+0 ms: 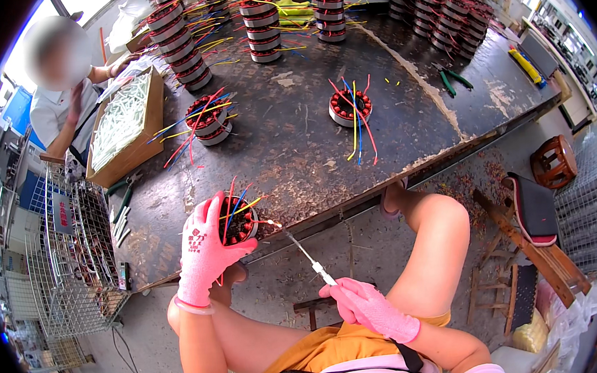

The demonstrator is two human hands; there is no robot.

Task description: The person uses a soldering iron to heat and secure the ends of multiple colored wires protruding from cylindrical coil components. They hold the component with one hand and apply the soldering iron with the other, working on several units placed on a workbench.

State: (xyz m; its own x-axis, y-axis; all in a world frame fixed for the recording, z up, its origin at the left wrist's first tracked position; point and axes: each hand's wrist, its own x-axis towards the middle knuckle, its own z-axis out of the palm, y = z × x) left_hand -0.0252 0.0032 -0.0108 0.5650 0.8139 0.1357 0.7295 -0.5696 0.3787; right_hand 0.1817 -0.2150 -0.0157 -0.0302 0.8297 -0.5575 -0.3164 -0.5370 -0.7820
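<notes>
My left hand [204, 248], in a pink glove, is wrapped round a motor stator [241, 227] at the table's near edge. Red, blue and yellow leads stick out of its copper-red coils. In my right hand [373, 311], also gloved in pink, is a thin tool with a white handle [324, 273], gripped between thumb and fingers. Its slim shaft points up and left, the tip close to the end of a lead from the held stator. Whether tip and lead touch, I cannot tell. Beyond lie a two-stator stack [211, 127] and a single stator [350, 109] with loose leads.
Stator stacks [262, 31] line the back of the dark worn table [285, 110]. A wooden box [125, 161] of white tubes stands left; cutters [455, 81] lie right. Across the table sits a person [59, 86]. Wire baskets [72, 253] flank the left; a stool [552, 161] stands right.
</notes>
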